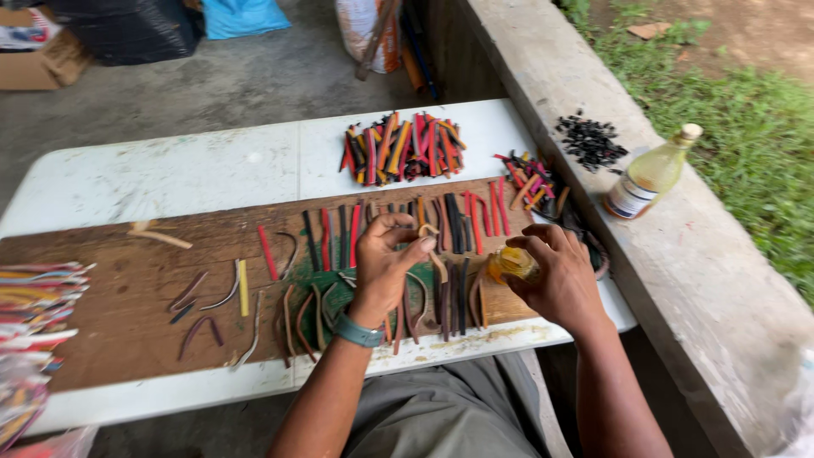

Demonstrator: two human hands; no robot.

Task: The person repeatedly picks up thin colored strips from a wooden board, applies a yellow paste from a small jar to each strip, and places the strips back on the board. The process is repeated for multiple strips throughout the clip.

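My left hand (384,265) pinches a thin curved strip (431,242) between thumb and fingers above a brown wooden board (127,293). It wears a teal wristband. My right hand (555,276) wraps around a small yellow glass jar (511,264) standing on the board's right end. Rows of coloured strips (398,229), red, black and brown, lie on the board around both hands. A green patch shows on the board under my left hand.
A pile of coloured strips (403,148) and a smaller heap (530,182) lie on the white table (170,174). On the concrete ledge (678,246) stand a yellow bottle (649,174) and black bits (589,140). Stacked flat colourful pieces (30,326) sit at left.
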